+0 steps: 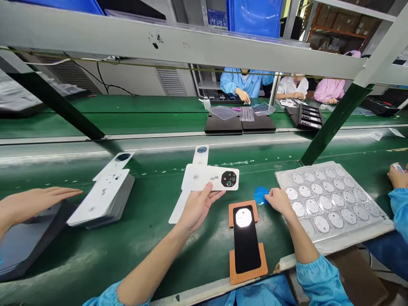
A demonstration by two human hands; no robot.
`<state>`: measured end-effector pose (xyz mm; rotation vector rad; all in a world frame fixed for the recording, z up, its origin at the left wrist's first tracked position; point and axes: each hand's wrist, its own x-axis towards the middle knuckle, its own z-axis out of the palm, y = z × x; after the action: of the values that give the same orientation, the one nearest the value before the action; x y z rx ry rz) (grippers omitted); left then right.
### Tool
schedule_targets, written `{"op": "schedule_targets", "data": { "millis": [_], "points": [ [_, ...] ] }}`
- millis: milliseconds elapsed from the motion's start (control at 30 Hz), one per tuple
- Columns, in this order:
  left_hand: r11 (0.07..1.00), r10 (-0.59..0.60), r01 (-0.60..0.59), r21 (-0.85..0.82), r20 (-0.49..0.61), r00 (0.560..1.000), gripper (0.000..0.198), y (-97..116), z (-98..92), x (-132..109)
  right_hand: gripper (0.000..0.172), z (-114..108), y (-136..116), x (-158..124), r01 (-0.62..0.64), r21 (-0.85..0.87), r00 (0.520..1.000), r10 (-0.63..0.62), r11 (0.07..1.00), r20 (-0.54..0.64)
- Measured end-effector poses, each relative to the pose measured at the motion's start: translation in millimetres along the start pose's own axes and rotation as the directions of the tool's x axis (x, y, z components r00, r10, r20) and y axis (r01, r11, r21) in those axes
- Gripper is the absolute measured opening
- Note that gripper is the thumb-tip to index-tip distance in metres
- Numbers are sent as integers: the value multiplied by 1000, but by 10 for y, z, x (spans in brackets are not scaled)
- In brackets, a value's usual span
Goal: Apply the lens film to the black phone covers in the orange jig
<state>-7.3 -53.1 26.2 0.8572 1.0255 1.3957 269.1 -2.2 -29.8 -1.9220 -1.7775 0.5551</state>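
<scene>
My left hand [199,208] grips a white phone back cover [204,177] by its lower edge, thumb on top. A black camera-ring area sits at the cover's right end. Other white covers [200,155] lie behind and partly under it. My right hand [280,202] pinches a round blue film [260,195] by its edge. Between my forearms, a black phone-shaped plate [247,250] rests in an orange fixture [234,276], with a white disc [244,217] on its upper part. Right of my right hand lies a clear tray [310,221] holding several white discs.
A stack of white covers [98,202] stands at left, beside another person's hand [38,203] over grey panels [25,242]. At right is a co-worker's hand [398,175]. Slanted posts [338,123] and a rail cross the bench. People work opposite near black trays [223,125].
</scene>
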Motion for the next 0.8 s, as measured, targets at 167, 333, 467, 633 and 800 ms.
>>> {"op": "schedule_targets", "data": {
  "millis": [167, 333, 467, 633, 800],
  "points": [
    [853, 166, -271, 445, 260, 951, 30, 19, -121, -293, 21, -293, -183, -248, 136, 22, 988, -134, 990, -82],
    [219, 216, -795, 565, 767, 605, 48, -214, -117, -561, 25, -399, -368, -735, 709, 40, 705, -709, 704, -14],
    [-191, 134, -829, 525, 851, 508, 43, -509, -67, -646, 37, -113, -253, -921, 852, -167, 507, -862, 496, 28],
    [-255, 59, -808, 531, 843, 535, 39, -629, -104, -609, 33, 63, -103, -878, 868, -272, 442, -896, 415, 44],
    [-229, 38, -808, 542, 835, 549, 37, -631, -160, -522, 34, 17, -113, -850, 867, -277, 453, -887, 415, 89]
  ]
}}
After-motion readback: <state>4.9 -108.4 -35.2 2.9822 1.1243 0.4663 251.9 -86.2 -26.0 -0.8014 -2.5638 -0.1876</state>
